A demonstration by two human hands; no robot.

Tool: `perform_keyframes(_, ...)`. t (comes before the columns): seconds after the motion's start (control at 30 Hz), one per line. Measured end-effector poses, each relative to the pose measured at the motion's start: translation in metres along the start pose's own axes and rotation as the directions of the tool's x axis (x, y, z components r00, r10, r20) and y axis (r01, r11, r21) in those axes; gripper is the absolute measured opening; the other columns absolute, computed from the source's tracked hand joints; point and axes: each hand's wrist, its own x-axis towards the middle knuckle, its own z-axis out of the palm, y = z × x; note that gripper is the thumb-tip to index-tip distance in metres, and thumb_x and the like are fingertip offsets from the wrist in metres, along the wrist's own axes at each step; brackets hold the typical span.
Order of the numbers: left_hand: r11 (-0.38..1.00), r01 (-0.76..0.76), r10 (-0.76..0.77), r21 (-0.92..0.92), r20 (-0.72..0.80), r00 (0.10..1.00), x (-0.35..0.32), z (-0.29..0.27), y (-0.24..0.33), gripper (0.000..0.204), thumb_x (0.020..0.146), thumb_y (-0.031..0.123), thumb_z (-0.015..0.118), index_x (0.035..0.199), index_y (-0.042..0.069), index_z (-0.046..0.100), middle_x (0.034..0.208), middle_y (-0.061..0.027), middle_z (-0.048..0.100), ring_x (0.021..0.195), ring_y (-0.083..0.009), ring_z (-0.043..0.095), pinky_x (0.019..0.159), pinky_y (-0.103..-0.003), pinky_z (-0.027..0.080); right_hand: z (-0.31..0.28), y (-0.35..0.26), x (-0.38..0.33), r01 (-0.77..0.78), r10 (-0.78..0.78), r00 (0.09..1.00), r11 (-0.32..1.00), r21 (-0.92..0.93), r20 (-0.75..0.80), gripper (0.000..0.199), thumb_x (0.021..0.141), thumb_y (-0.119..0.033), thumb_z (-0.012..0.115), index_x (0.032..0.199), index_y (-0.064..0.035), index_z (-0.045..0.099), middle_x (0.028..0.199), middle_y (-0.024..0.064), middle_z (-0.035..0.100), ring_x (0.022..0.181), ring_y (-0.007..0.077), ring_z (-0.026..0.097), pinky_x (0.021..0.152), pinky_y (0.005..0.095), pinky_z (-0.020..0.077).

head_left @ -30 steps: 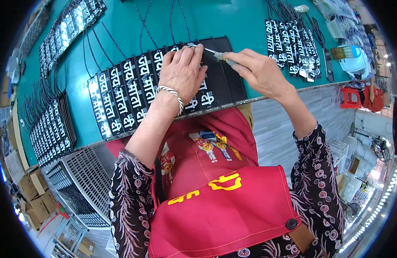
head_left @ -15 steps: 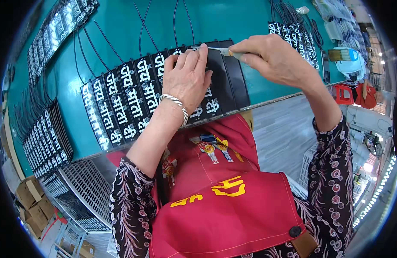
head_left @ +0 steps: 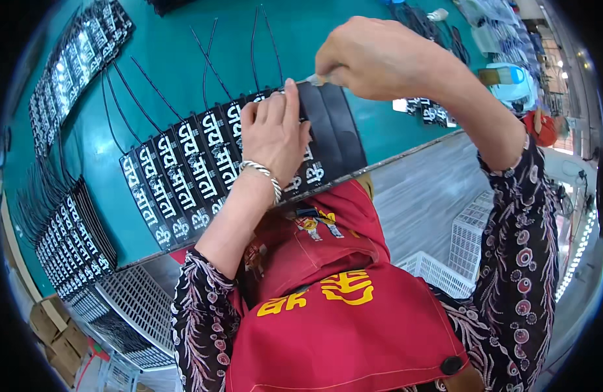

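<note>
Black strips (head_left: 194,151) with white lettering lie side by side along the near edge of the green table (head_left: 164,59). Thin black wires rise from their far ends. My left hand (head_left: 270,134) rests flat over the strips toward the right, fingers stretched out, a twisted silver bangle on its wrist. Beyond its index fingertip, at the far end of plain black strips (head_left: 337,124), my right hand (head_left: 386,59) pinches a slim, pale-handled tool (head_left: 314,80). Its tip is small and partly hidden, and its exact kind cannot be made out.
More lettered strips lie in a pile (head_left: 79,55) at far left and another wired bundle (head_left: 76,238) at near left. White baskets (head_left: 135,297) stand below the table edge. A pale blue container (head_left: 510,91) sits at far right.
My right hand has moved left and away from me, its wrist bending over, bringing the tool closer to my left fingertips. The left hand stays on the strips; the whole view has shifted slightly.
</note>
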Motion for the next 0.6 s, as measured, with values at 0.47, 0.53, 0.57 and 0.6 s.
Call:
perform_keyframes(0.47,0.999,0.044,-0.044,-0.018,0.006,0.999,-0.033,-0.012,0.024,0.059,0.09,0.026,0.068,0.141,0.004,0.05,0.108,-0.01,0.063,0.105,-0.025,0.061,0.096,-0.041,0.043,-0.012,-0.048,-0.042,-0.061,0.061,0.998,0.998,0.015,-0.011,0.018,0.071,-0.008,0.062,0.078,0.0056,0.072,0.087,0.0315,0.068,0.083,0.0462,0.069,0.073,0.0502,0.0562)
perform_keyframes(0.53,0.998,0.055,-0.055,-0.022,-0.002,0.999,-0.032,-0.007,0.017,0.059,0.09,0.025,0.068,0.142,0.004,0.05,0.109,-0.0099,0.063,0.105,-0.025,0.061,0.097,-0.041,0.043,-0.02,-0.052,-0.032,-0.042,0.042,0.999,0.999,-0.019,-0.017,0.019,0.07,-0.008,0.063,0.081,0.0061,0.072,0.084,0.0294,0.069,0.08,0.0446,0.07,0.069,0.0477,0.0569)
perform_keyframes(0.57,0.999,0.049,-0.05,-0.017,-0.025,0.998,-0.032,-0.006,0.014,0.059,0.089,0.024,0.068,0.142,0.004,0.05,0.11,-0.0098,0.063,0.106,-0.025,0.061,0.098,-0.041,0.043,-0.028,-0.056,-0.026,-0.036,0.036,0.999,0.998,-0.051,0.007,0.019,0.069,-0.008,0.064,0.08,0.0062,0.072,0.084,0.0291,0.069,0.079,0.0444,0.07,0.068,0.0472,0.057)
perform_keyframes(0.6,0.997,0.057,-0.059,-0.053,-0.023,0.998,-0.037,-0.004,0.011,0.059,0.09,0.023,0.068,0.142,0.004,0.049,0.111,-0.0098,0.062,0.107,-0.0255,0.061,0.098,-0.041,0.042,-0.021,-0.056,-0.016,-0.002,-0.001,1.0,0.995,-0.095,-0.027,0.019,0.069,-0.01,0.066,0.077,0.0062,0.071,0.083,0.0283,0.069,0.078,0.0433,0.07,0.066,0.0466,0.057)
